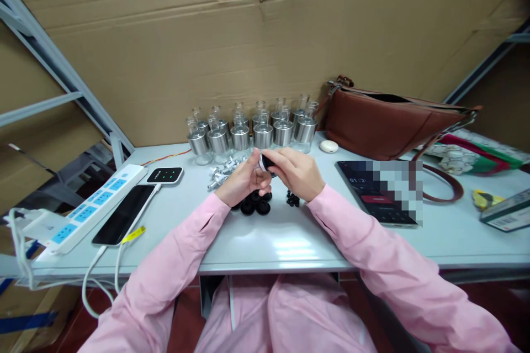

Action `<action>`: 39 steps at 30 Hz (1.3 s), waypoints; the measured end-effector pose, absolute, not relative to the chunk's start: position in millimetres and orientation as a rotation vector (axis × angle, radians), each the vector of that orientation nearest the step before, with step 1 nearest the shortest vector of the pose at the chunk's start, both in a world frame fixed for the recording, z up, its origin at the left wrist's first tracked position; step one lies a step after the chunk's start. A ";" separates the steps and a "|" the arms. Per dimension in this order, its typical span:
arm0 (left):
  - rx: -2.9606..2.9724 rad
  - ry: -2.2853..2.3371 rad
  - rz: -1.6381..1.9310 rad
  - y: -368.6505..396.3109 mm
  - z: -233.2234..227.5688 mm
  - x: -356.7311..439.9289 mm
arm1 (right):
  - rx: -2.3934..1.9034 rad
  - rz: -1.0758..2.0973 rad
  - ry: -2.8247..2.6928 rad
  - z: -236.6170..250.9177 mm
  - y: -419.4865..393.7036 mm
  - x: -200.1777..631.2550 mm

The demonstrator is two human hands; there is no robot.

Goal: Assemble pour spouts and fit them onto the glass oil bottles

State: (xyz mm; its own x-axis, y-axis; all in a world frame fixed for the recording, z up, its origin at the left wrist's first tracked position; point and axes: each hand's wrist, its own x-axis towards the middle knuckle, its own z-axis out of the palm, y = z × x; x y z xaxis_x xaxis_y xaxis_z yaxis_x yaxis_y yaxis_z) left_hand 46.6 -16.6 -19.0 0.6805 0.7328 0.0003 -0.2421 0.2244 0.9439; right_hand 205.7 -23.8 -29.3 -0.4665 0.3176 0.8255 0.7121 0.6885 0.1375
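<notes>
Both hands met above the middle of the pale grey table (290,242), a little nearer its far edge than its near one, and between them sat a small round black cap with a pale rim (265,162). The left hand (242,179) curled beneath and beside it, fingers folded in to pinch it, while the right hand (297,172) closed over it from the other side, thumb and forefinger at the rim. The piece looked light, stiff and smooth, probably plastic or rubber, so it seemed best held by the rim with fingertips only; its small size suggested it could slip or roll if let loose. Both forearms in pink sleeves (364,242) ran in from the near edge and converged, wrists raised just off the surface. Under the hands lay a cluster of flat black round caps (256,206), beside them a heap of tiny black bits (292,199) and some small silvery metal fittings (221,172). Along the far edge stood a row of clear glass bottles with shiny metal collars (252,132), likely fragile.
</notes>
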 end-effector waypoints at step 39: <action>1.744 0.749 1.393 -11.8 2.9 14.5 | -1.117 -0.151 -1.518 -12.8 -23.2 230.3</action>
State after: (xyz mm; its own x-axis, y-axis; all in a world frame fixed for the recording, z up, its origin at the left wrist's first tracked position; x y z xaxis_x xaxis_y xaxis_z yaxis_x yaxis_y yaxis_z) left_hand 14.5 -11.8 2.9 0.2303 0.8210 0.5224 -0.0171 -0.5334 0.8457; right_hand 230.3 -23.2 -12.8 0.1441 0.5479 0.8240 0.6995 0.5326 -0.4765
